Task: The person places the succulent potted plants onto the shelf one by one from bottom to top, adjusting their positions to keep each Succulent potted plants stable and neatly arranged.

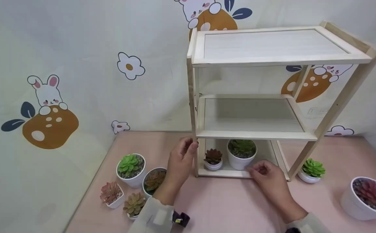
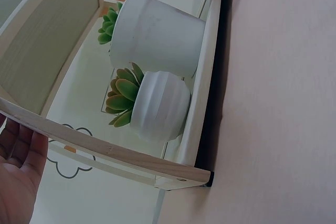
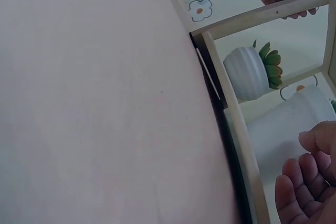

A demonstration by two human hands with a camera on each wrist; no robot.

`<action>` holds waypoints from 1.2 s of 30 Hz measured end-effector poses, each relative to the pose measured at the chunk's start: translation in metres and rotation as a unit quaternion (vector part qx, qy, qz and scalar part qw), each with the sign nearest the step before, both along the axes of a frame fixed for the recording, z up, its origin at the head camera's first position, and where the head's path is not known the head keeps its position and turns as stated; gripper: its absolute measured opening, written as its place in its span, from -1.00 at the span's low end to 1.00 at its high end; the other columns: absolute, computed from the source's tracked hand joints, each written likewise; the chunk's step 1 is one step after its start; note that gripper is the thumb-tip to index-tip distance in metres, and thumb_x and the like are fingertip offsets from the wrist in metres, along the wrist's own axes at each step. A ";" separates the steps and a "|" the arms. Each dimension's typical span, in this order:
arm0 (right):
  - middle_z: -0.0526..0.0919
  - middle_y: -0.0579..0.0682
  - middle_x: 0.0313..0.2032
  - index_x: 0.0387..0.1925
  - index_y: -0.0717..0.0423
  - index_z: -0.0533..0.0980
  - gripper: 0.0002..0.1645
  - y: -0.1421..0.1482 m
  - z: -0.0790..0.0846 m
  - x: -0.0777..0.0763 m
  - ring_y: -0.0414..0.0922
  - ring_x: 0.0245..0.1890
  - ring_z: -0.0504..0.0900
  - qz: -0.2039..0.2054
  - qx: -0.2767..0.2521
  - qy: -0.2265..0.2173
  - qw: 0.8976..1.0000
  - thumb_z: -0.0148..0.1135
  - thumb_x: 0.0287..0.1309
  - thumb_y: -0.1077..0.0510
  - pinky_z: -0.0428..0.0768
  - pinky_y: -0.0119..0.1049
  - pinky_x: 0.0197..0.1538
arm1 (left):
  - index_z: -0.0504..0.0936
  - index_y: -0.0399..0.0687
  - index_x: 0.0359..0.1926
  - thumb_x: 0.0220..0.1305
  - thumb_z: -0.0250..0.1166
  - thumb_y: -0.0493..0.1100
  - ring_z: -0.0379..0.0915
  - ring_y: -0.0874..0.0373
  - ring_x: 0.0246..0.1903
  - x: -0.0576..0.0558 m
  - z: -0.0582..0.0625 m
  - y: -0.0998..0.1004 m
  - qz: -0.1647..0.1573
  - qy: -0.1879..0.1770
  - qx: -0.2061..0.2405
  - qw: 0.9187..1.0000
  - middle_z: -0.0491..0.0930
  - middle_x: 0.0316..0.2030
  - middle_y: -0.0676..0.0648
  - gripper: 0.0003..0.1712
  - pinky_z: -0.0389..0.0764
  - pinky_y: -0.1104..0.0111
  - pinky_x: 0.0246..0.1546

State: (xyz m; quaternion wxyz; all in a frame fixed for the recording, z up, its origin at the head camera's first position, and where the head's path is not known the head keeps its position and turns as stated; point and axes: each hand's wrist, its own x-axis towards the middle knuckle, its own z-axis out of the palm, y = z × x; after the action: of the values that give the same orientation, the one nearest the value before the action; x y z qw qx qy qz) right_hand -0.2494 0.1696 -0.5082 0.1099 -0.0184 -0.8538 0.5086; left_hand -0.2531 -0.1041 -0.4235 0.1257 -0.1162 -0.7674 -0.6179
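A small wooden shelf [image 1: 259, 134] stands on the table, two potted succulents on its bottom board. My left hand [image 1: 182, 158] holds the shelf's left front post, its fingers reaching past the wood in the left wrist view. Beside that post sits a small ribbed white pot [image 2: 160, 106] with a brownish-green succulent. To its right stands a larger smooth white pot [image 1: 241, 158] with a green succulent. My right hand [image 1: 268, 178] hovers at the front of this larger pot near the bottom rail, fingers loosely curled with nothing between them in the right wrist view.
Left of the shelf are several potted succulents, among them a bright green one [image 1: 131, 170] and a pink one [image 1: 111, 194]. A small green succulent [image 1: 312, 170] sits by the right post. A red one in a big white pot [image 1: 358, 204] stands farther right. A patterned cloth [image 1: 87, 38] hangs behind.
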 end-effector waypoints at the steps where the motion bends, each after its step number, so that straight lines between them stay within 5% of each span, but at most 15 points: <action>1: 0.59 -0.05 -0.50 -0.47 0.07 0.54 -0.81 0.000 0.001 0.001 -0.23 -0.47 0.52 0.001 -0.002 0.003 1.000 0.43 0.04 0.14 0.50 -0.45 -0.40 | 0.52 -0.20 0.06 0.42 0.10 -0.10 0.52 0.13 -0.04 0.000 0.000 0.000 -0.001 0.003 0.002 1.000 0.59 -0.11 -0.13 -0.67 0.55 0.29 0.06; 18: 0.63 -0.01 -0.39 -0.41 0.12 0.55 -0.79 0.007 0.028 0.026 -0.24 -0.38 0.59 0.006 -0.021 0.021 1.000 0.43 0.05 0.11 0.56 -0.49 -0.27 | 0.50 -0.15 0.09 0.44 0.08 -0.06 0.50 0.15 0.01 0.001 0.000 0.000 -0.002 0.000 -0.016 1.000 0.58 -0.07 -0.12 -0.66 0.54 0.32 0.10; 28: 0.65 0.07 -0.27 -0.19 0.22 0.56 -0.71 0.024 0.036 0.037 -0.26 -0.31 0.64 0.016 -0.044 0.029 0.998 0.42 0.06 0.19 0.61 -0.50 -0.21 | 0.51 -0.17 0.08 0.43 0.09 -0.07 0.51 0.13 -0.03 0.001 0.000 0.000 0.007 -0.001 -0.022 1.000 0.59 -0.10 -0.12 -0.66 0.54 0.29 0.08; 36: 0.65 -0.01 -0.19 -0.04 0.16 0.53 -0.57 0.045 0.045 0.047 -0.29 -0.23 0.65 0.009 -0.022 0.026 0.999 0.38 0.11 0.04 0.60 -0.53 -0.15 | 0.51 -0.12 0.08 0.43 0.09 -0.05 0.50 0.15 -0.01 0.001 0.001 0.000 0.008 -0.008 -0.020 1.000 0.59 -0.09 -0.09 -0.67 0.52 0.30 0.12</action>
State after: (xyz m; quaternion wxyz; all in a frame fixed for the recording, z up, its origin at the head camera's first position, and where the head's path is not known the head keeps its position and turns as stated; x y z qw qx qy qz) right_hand -0.2020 0.2150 -0.4631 0.1274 0.0003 -0.8391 0.5288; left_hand -0.2520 -0.1039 -0.4230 0.1219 -0.1075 -0.7815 -0.6024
